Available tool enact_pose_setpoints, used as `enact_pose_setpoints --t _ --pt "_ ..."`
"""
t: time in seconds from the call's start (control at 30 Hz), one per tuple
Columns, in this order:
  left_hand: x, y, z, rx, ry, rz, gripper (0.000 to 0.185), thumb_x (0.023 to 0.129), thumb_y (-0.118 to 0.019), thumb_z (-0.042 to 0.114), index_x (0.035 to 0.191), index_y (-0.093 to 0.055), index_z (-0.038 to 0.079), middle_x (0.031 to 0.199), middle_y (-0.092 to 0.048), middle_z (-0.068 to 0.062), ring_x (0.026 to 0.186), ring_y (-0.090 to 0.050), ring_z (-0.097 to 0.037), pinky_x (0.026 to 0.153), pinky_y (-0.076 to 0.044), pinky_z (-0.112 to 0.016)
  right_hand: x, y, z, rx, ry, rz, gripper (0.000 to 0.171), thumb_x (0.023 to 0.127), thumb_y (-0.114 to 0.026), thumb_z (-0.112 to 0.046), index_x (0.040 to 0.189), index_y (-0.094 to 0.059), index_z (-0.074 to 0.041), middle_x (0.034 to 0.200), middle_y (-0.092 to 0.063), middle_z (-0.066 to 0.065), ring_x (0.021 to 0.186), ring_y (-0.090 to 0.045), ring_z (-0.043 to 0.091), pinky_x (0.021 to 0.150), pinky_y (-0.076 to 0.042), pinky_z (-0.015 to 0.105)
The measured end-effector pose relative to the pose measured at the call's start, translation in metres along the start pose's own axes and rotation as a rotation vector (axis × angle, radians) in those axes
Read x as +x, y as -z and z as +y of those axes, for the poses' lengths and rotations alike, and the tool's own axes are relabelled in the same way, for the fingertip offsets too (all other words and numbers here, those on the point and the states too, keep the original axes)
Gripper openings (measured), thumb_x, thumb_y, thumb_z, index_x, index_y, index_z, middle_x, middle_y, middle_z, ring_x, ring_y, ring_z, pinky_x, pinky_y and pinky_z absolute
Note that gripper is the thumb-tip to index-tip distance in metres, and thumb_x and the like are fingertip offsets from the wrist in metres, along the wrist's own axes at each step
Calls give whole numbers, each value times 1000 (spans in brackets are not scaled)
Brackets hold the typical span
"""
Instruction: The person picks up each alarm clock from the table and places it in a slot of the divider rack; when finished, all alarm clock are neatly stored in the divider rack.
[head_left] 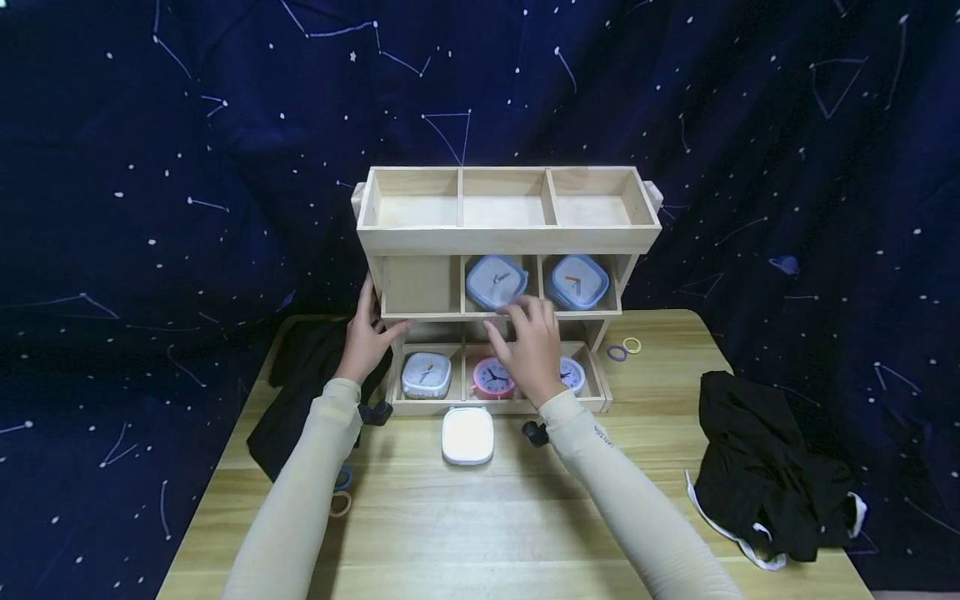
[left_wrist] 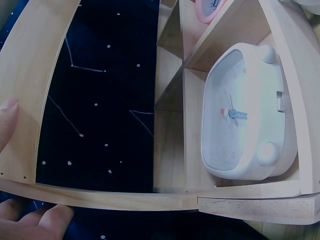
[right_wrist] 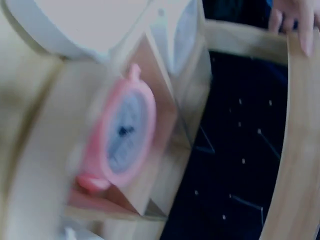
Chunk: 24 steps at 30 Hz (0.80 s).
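Note:
A three-tier wooden shelf stands at the back of the table. My left hand grips its left side panel, the thumb on the wood. My right hand hovers in front of the lower tiers, fingers loosely curled and holding nothing. The middle tier holds two blue clocks. In the bottom tier are a white clock, a pink clock and a third clock, half hidden by my right hand. In front of the shelf another white clock lies face down.
The top tier's three compartments and the middle tier's left one are empty. Black cloth lies at the table's left and right. Small rings lie by the shelf's right and near my left forearm. A starry dark backdrop hangs behind.

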<state>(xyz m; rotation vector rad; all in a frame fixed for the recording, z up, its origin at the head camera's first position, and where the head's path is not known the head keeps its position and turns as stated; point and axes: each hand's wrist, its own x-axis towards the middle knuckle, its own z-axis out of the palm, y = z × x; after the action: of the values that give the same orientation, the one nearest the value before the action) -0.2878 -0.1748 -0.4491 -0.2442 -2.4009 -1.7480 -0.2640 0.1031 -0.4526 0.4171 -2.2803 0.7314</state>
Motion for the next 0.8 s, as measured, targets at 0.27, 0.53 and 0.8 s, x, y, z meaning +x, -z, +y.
enact_pose_setpoints --t 0.27,0.53,0.8 --pt "13 -1 -30 8 -29 16 113 98 -78 11 173 4 35 182 -4 -6 166 -17 -37 132 -28 -57 -54 -1 -11 27 27 -175 27 95 -82 -30 110 -75 -10 108 -66 7 98 -63 27 80 -58 42" --pt "14 1 -36 -3 -65 23 114 97 -81 17 172 1 42 182 -8 -5 165 -21 -38 131 -30 -58 -97 -6 -13 -9 26 -345 45 92 -83 -42 119 -73 -7 106 -66 7 96 -65 26 81 -58 42" --pt "13 0 -34 -1 -75 22 113 98 -79 11 172 0 41 182 -9 -5 165 -22 -39 131 -30 -58 -125 -12 -11 24 -18 -506 85 79 -92 -51 146 -62 -10 128 -65 14 105 -68 31 89 -61 46"
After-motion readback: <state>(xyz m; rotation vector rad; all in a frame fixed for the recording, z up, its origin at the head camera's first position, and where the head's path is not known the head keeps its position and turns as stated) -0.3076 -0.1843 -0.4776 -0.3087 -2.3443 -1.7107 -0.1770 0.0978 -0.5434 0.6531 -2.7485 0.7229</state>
